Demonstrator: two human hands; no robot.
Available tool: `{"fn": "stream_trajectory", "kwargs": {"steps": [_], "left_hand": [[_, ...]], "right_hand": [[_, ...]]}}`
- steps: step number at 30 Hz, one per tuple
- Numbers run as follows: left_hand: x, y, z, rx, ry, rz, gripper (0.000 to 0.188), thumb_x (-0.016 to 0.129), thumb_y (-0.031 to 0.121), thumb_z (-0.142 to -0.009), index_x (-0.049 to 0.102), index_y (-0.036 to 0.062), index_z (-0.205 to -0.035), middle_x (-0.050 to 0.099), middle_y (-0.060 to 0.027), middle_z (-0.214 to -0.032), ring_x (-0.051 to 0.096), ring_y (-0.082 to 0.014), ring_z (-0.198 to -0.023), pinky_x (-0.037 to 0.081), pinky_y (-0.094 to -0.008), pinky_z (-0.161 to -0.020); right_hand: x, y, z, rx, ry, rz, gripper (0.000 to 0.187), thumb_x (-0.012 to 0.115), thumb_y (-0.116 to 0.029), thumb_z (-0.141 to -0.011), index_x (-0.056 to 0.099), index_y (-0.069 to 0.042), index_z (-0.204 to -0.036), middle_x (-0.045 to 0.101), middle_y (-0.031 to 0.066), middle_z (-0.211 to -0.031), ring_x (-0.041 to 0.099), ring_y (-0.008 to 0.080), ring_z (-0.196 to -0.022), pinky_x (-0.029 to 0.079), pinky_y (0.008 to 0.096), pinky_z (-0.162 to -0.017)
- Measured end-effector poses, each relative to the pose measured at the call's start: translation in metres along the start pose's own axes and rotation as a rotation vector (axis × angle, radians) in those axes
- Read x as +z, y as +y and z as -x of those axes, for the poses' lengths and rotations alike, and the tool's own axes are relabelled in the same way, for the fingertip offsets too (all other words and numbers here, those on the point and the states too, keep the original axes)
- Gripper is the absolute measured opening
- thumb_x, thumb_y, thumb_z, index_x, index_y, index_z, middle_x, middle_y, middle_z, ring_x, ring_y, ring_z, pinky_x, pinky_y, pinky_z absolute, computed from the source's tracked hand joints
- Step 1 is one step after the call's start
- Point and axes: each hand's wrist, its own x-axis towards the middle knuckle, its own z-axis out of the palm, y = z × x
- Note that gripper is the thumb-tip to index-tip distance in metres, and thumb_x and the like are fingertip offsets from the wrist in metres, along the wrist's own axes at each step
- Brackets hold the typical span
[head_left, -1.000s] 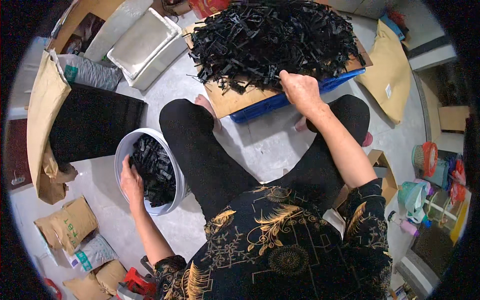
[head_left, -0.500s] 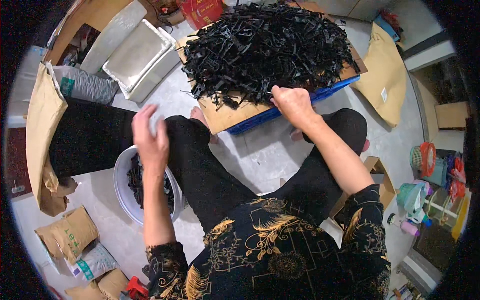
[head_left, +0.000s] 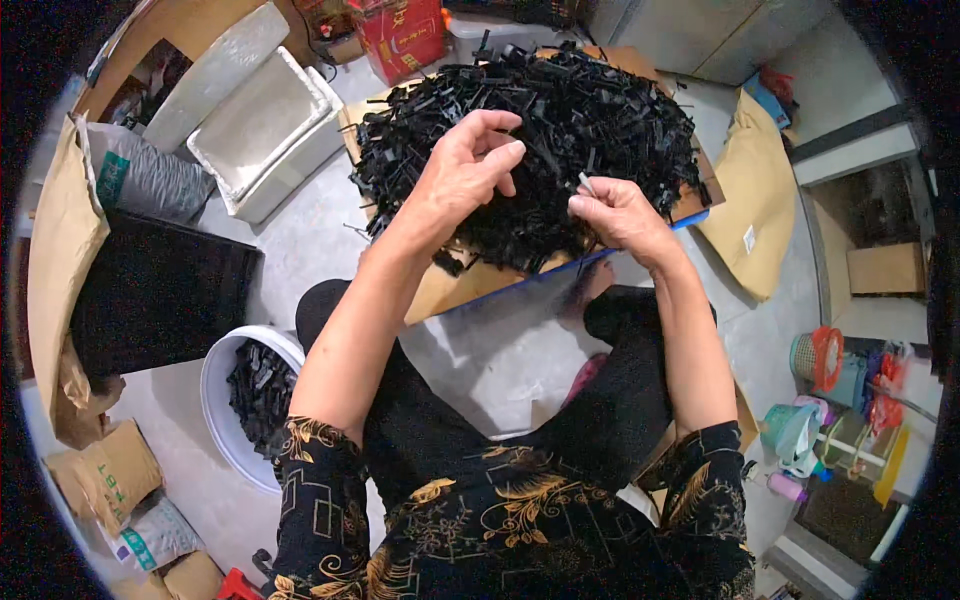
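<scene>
A broad heap of small black plastic parts [head_left: 400, 125] lies on a cardboard sheet [head_left: 445, 290] in front of me. My left hand [head_left: 465, 170] hovers over the heap's near middle, open, its fingers curled and apart with nothing visible between them. Close to the heap's right front, my right hand [head_left: 625, 218] is closed around a small, thin, pale metal-looking tool [head_left: 586, 184]. Its tip points up and left; its exact kind is hidden by the fingers. Left of my legs stands a white bucket [head_left: 214, 390], partly filled with loose black pieces [head_left: 258, 385].
A blue edge [head_left: 570, 268] shows under the cardboard. Beyond the bucket stand a black box [head_left: 165, 290] and a white foam box [head_left: 285, 165]. Brown paper sacks [head_left: 110, 470] lie at lower left, another sack [head_left: 750, 200] at right. Baskets and plastic items [head_left: 800, 435] stand far right.
My left hand has gone from above the bucket to over the heap. My right hand has shifted slightly right, still closed on the pale tool. The view has tilted a little.
</scene>
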Motion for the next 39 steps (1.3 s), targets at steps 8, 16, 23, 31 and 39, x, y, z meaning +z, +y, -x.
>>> {"fn": "stream_trajectory", "kwargs": {"steps": [8,16,23,31,39], "left_hand": [[-0.006,-0.005,-0.010,-0.156,-0.126,0.548,0.071,0.071,0.025,-0.079,0.032,0.0011,-0.133,0.060,-0.0079,-0.097,0.062,-0.0143,-0.072,0.043,-0.0182,-0.049],[-0.014,-0.009,-0.013,-0.136,-0.126,0.700,0.051,0.065,0.015,-0.084,0.041,0.0037,-0.128,0.062,-0.0081,-0.092,0.063,-0.0137,-0.069,0.052,-0.0194,-0.055],[-0.014,-0.009,-0.014,-0.071,-0.146,0.715,0.047,0.066,0.012,-0.082,0.044,0.0064,-0.123,0.063,-0.0124,-0.093,0.062,-0.0152,-0.066,0.053,-0.0208,-0.056],[-0.004,0.002,-0.005,-0.005,-0.076,0.408,0.045,0.064,0.007,-0.082,0.044,0.0065,-0.122,0.059,-0.0056,-0.081,0.062,-0.0137,-0.065,0.050,-0.0211,-0.053],[0.004,-0.003,-0.002,0.067,-0.026,0.089,0.032,0.060,0.004,-0.083,0.044,0.0064,-0.110,0.050,-0.0009,-0.079,0.057,-0.0075,-0.061,0.046,-0.0193,-0.051]], "right_hand": [[0.027,-0.005,-0.036,-0.371,0.164,0.048,0.012,0.054,-0.015,-0.091,0.059,-0.005,-0.092,0.043,-0.0083,-0.068,0.038,0.0005,-0.060,0.031,0.0180,-0.052],[0.040,-0.011,-0.043,-0.493,0.132,0.187,0.015,0.053,-0.008,-0.090,0.056,0.003,-0.101,0.061,0.0038,-0.082,0.054,0.0068,-0.077,0.045,0.0227,-0.070],[0.040,-0.016,-0.041,-0.499,0.119,0.187,0.016,0.056,-0.010,-0.087,0.059,-0.003,-0.102,0.063,0.0080,-0.079,0.061,0.0134,-0.070,0.048,0.0275,-0.064],[0.043,-0.021,-0.038,-0.442,0.246,0.025,0.019,0.045,-0.022,-0.096,0.049,-0.004,-0.102,0.043,-0.0028,-0.068,0.040,0.0055,-0.061,0.036,0.0207,-0.054],[0.049,-0.030,-0.035,-0.395,0.140,-0.054,0.020,0.042,-0.023,-0.097,0.049,-0.003,-0.097,0.042,-0.0032,-0.067,0.039,0.0050,-0.060,0.033,0.0205,-0.053]]}}
